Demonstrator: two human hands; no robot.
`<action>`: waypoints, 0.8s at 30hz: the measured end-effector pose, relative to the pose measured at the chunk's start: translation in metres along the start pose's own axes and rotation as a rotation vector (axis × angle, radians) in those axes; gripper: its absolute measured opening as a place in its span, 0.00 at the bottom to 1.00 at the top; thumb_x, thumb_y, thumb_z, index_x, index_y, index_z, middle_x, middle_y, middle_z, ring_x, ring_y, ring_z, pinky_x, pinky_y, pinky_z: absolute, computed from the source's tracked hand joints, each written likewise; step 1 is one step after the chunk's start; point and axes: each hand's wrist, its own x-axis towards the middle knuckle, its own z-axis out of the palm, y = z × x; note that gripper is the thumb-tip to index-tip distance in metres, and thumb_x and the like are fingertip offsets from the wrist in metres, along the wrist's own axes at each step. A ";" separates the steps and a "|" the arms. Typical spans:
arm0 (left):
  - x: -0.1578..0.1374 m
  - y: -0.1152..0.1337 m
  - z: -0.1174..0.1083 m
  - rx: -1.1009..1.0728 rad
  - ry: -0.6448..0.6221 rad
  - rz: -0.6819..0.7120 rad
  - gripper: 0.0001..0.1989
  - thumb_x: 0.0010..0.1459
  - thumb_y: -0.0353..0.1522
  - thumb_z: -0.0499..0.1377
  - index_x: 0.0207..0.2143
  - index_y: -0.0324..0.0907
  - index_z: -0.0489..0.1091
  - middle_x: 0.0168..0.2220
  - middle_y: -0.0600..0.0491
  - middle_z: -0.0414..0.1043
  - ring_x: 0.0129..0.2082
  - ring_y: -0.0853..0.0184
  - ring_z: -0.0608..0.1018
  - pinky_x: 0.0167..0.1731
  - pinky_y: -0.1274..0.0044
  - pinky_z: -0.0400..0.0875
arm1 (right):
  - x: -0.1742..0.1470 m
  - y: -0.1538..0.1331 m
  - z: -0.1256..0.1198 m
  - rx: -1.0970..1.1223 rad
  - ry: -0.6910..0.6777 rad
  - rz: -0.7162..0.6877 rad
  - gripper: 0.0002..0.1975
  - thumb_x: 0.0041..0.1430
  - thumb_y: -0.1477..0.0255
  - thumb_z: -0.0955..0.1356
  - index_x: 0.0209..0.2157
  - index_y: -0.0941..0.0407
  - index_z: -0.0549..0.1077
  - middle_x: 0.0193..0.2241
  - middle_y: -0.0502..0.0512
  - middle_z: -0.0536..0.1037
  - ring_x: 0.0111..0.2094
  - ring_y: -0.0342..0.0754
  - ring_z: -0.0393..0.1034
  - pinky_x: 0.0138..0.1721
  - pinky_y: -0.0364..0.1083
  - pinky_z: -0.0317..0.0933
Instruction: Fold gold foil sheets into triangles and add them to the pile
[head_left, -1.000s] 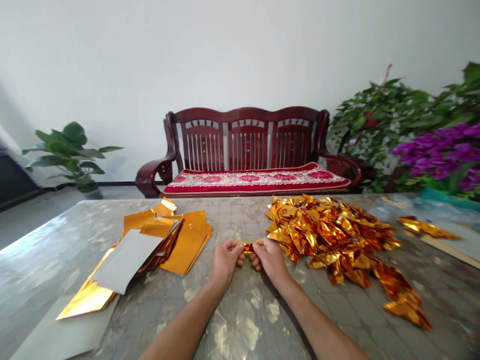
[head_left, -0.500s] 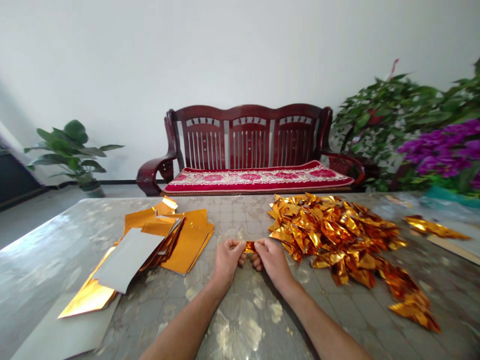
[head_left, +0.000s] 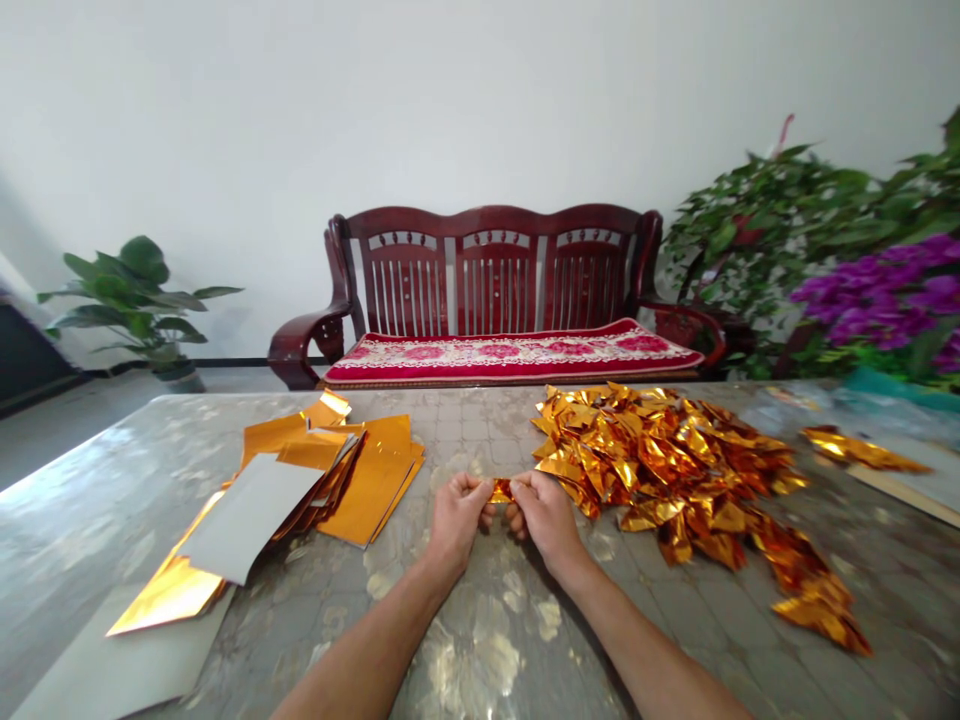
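Between my hands, above the middle of the table, is a small piece of shiny gold foil paper [head_left: 501,490]. My left hand [head_left: 459,512] pinches its left end between thumb and fingers. At the right end, my right hand [head_left: 541,512] grips it the same way. Most of the piece is hidden by my fingers. To the left lie flat gold foil sheets [head_left: 371,480], fanned out, with a grey-backed sheet [head_left: 255,515] on top. A heap of folded gold foil pieces [head_left: 660,450] spreads to the right of my right hand.
The table [head_left: 315,630] has a patterned, glossy cover. A larger pale sheet [head_left: 127,650] lies at the left front. Clear plastic [head_left: 795,405] and a board [head_left: 907,480] are at the right. Beyond stand a wooden bench [head_left: 495,270] and potted plants [head_left: 142,300].
Both hands keep their pinch on the foil piece, which shows slightly more gold between the fingers. The whole view has shifted slightly.
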 end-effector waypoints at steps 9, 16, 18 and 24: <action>-0.004 0.005 0.001 -0.036 -0.037 -0.006 0.24 0.40 0.48 0.68 0.25 0.40 0.63 0.14 0.59 0.67 0.11 0.76 0.66 0.13 0.84 0.57 | 0.002 -0.001 -0.001 -0.060 0.035 -0.054 0.12 0.55 0.60 0.63 0.29 0.54 0.69 0.14 0.45 0.69 0.14 0.43 0.60 0.17 0.42 0.54; -0.003 0.001 0.002 -0.049 -0.048 0.004 0.26 0.39 0.50 0.69 0.26 0.40 0.63 0.14 0.59 0.67 0.11 0.76 0.66 0.13 0.84 0.57 | 0.003 0.001 -0.001 -0.157 0.088 -0.143 0.12 0.54 0.60 0.63 0.26 0.54 0.69 0.15 0.48 0.69 0.18 0.46 0.64 0.21 0.43 0.56; -0.003 0.000 0.002 -0.048 -0.052 0.010 0.26 0.39 0.51 0.69 0.26 0.41 0.63 0.14 0.59 0.67 0.11 0.76 0.66 0.13 0.84 0.57 | 0.004 0.002 0.001 -0.161 0.104 -0.152 0.12 0.54 0.61 0.63 0.26 0.54 0.69 0.16 0.48 0.70 0.19 0.46 0.64 0.22 0.43 0.56; -0.003 0.001 0.002 -0.019 -0.071 0.010 0.26 0.40 0.50 0.68 0.27 0.40 0.63 0.14 0.60 0.67 0.12 0.76 0.66 0.14 0.85 0.58 | 0.004 0.008 0.004 -0.101 0.096 -0.113 0.11 0.55 0.61 0.64 0.28 0.54 0.69 0.15 0.46 0.68 0.17 0.45 0.61 0.20 0.43 0.55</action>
